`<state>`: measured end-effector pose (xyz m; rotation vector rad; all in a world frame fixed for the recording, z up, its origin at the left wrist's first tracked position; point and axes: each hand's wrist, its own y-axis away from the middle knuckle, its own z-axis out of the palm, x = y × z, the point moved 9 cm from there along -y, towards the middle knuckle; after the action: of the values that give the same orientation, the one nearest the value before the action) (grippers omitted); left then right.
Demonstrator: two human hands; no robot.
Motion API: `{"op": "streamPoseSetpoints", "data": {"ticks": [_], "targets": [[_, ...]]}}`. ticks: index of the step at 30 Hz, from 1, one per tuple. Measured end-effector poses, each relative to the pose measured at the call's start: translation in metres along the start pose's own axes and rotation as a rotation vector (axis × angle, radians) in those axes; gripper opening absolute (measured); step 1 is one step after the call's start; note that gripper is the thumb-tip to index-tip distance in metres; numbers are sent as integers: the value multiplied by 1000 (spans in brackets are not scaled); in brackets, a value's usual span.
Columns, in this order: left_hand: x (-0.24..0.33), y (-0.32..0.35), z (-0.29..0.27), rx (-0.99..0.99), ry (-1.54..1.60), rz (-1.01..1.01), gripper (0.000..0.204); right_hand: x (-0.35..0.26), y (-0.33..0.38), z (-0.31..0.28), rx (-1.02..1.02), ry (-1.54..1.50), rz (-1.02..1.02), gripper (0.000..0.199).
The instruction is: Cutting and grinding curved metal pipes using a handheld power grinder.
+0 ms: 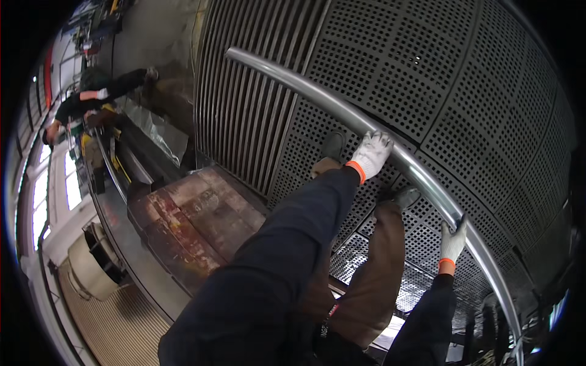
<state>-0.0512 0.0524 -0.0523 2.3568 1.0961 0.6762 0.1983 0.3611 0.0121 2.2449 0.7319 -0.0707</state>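
A long, shiny metal pipe [427,179] runs from the upper left down to the lower right, above a perforated floor. Near its middle, my left hand [373,152], in a white knit glove with an orange cuff, is closed over the top of the pipe. Farther down to the right, my right hand [453,241], gloved the same way, grips the pipe from the near side with its thumb showing. The pipe's far end [232,53] juts out over the slatted part of the floor. Most of my right fingers are hidden behind the pipe.
Dark perforated mats [421,55] and a slatted grating [250,104] cover the floor. To the left stands a worn, rust-stained metal block surface [195,213] beside a long machine bed [137,268]. Another person [85,100] bends over equipment at the far left. A beige bin-like container [91,262] sits beyond.
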Motion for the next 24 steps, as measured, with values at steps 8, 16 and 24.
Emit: {"op": "streamPoseSetpoints", "data": {"ticks": [8, 16, 24], "targets": [[-57, 62, -30, 249, 249, -29, 43, -80, -27, 33, -126, 643, 93, 101], [-155, 188, -57, 239, 305, -159, 45, -108, -50, 44, -143, 715, -3, 105], [-201, 285, -56, 111, 332, -345, 49, -133, -74, 52, -133, 726, -65, 108]]}}
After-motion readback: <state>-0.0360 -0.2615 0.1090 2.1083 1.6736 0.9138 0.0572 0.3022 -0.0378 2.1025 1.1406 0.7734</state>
